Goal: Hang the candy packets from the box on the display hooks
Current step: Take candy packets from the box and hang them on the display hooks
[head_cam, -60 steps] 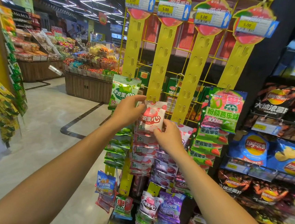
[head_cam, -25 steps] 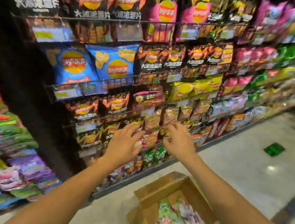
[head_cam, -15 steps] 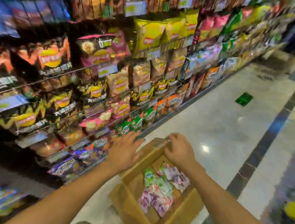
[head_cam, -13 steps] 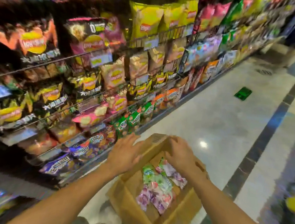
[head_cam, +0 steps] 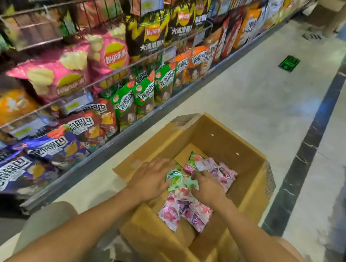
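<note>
Finding: both hands are now down inside the box. Half a second ago they were at its rim, and shortly before that they were up at the display hooks with a packet. Judgement: that hanging cycle is closed and a fresh pick is under way. No packet has left the box yet.

The left hand point(head_cam: 151, 181) lies palm down on the pile at the box's shelf side. Its fingers are fairly straight and reach onto a green packet point(head_cam: 175, 177). It is released, pressing rather than grasping. Its forearm comes in low over the near corner of the box.

The right hand point(head_cam: 209, 188) sits just beside it toward the box's aisle side, knuckles up, with its fingers bent down into the pile at the other edge of the same green packet. The picture is too smeared to tell whether it has pinched that packet or only touches it.

The green packet lies between the two hands, on top of the pile at the middle of the box. Pink packets point(head_cam: 184, 211) lie under and nearer than the hands, and more lie beyond the right hand toward the far wall.

The box point(head_cam: 230, 136) stands open on the floor point(head_cam: 255, 92), flaps out. Beside its left flap is a wire shelf point(head_cam: 101, 82) stocked with chip bags point(head_cam: 111, 56). The display hooks are out of view, so the next packet needs a lift and a turn away from the box.
</note>
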